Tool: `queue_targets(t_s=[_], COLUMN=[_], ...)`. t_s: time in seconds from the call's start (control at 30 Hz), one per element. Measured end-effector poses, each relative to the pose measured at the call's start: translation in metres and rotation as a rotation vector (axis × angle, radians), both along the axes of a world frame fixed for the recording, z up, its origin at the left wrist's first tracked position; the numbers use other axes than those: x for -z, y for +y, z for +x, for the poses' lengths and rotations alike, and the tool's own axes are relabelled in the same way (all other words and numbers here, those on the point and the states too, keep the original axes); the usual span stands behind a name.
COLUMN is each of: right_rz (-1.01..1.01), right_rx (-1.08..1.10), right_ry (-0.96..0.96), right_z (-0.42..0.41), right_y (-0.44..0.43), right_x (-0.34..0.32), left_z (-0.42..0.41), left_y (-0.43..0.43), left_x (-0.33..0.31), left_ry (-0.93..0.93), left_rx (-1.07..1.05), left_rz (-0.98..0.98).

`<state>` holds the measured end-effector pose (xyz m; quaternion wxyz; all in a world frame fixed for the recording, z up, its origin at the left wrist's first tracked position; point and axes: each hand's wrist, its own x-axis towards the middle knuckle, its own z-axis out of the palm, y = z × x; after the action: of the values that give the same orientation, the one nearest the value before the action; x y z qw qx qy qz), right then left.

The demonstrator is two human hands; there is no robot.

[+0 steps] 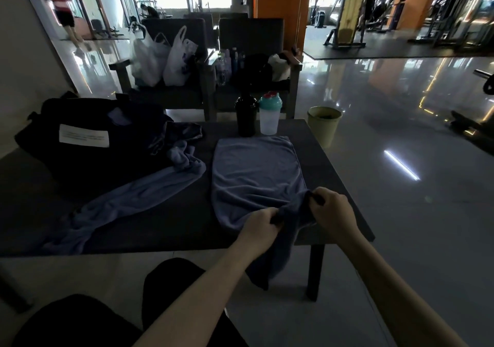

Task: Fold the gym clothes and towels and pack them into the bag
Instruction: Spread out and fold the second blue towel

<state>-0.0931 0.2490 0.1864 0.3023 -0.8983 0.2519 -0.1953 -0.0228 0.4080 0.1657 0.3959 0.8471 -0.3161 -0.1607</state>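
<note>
Hands at the near edge: left hand (260, 222) and right hand (332, 210) pinch the blue towel (256, 170); its long axis runs straight away across the table (318, 143).

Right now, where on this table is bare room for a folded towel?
The widest bare patch of table lies at the near edge, between the crumpled towel and the spread towel. A narrower strip runs right of the spread towel. The far left is crowded by the gym bag and dark clothes; a black bottle and a teal-lidded shaker stand at the back.
</note>
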Motion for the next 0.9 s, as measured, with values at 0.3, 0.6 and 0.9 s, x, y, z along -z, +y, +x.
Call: queue_targets(t_s=[0.3,0.6,0.9], right_rz=[0.147,0.371,0.308], right_rx=[-0.367,-0.171,0.027], right_ry=[-0.082,-0.277,-0.293], right_z=[-0.015,-0.029,-0.041], right_y=[-0.006,-0.008,-0.014], right_x=[-0.011,-0.03,-0.023], left_z=[-0.004,-0.029,-0.027], left_y=[-0.008,-0.005,0.018], left_x=[-0.028,-0.022,-0.031], left_ry=[0.033,-0.121,0.132], left_rx=[0.118,0.219,0.174], left_rz=[-0.049,0.121,0.109])
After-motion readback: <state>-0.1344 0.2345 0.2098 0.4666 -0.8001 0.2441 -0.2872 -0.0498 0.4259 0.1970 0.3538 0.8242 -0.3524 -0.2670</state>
